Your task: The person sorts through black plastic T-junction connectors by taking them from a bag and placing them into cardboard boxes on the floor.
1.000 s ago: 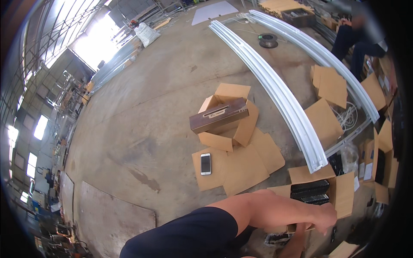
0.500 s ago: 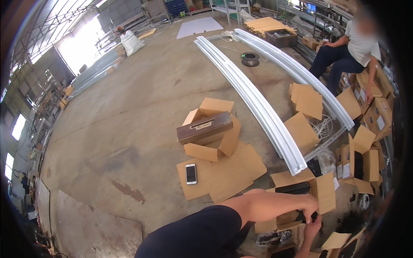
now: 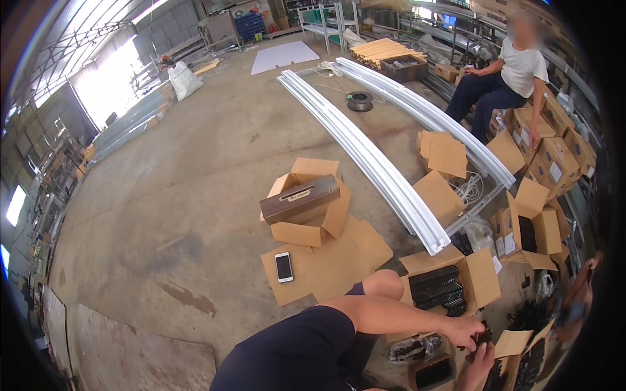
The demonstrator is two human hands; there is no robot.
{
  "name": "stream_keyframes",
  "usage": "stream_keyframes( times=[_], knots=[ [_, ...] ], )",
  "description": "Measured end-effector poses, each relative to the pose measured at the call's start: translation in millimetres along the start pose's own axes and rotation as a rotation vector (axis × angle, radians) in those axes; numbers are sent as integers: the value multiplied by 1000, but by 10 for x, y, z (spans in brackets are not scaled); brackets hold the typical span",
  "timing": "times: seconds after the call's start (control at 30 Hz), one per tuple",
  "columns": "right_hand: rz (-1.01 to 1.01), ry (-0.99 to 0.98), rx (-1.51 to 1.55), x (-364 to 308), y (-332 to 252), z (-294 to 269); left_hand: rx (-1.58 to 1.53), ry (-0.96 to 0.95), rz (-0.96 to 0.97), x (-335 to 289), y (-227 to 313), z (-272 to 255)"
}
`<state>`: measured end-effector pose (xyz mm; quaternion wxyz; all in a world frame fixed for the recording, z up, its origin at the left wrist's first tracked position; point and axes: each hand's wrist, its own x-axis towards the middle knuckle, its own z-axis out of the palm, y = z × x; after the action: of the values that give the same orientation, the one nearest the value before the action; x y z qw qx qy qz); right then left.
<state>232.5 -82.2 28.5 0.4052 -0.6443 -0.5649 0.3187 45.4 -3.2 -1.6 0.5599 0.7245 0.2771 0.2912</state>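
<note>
— Black plastic parts, where are they?
— Pinched between both hands, low right, beside an open box of black strips
— The grip?
— Left hand curled closed on them; right hand touches from below, its hold unclear. A phone lies on flat cardboard

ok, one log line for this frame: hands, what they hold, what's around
left hand: grips small black parts | right hand: beneath, touching parts | nearby: open cardboard box of black parts, phone on flattened cardboard

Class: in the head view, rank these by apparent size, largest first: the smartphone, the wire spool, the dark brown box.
1. dark brown box
2. wire spool, though it lies farther away, so unsure
3. smartphone
</note>
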Motion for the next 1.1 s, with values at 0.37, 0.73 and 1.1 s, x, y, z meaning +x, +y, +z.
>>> stream_keyframes(
  times=[0.37,0.73,1.1],
  knots=[
    [70,205,621,353,1007,-74,-872,284,-226,134,-349,-104],
    [79,49,800,138,247,417,-936,328,-102,105,-283,97],
    [34,49,585,187,158,538,-1007,303,-35,134,-257,52]
  ],
)
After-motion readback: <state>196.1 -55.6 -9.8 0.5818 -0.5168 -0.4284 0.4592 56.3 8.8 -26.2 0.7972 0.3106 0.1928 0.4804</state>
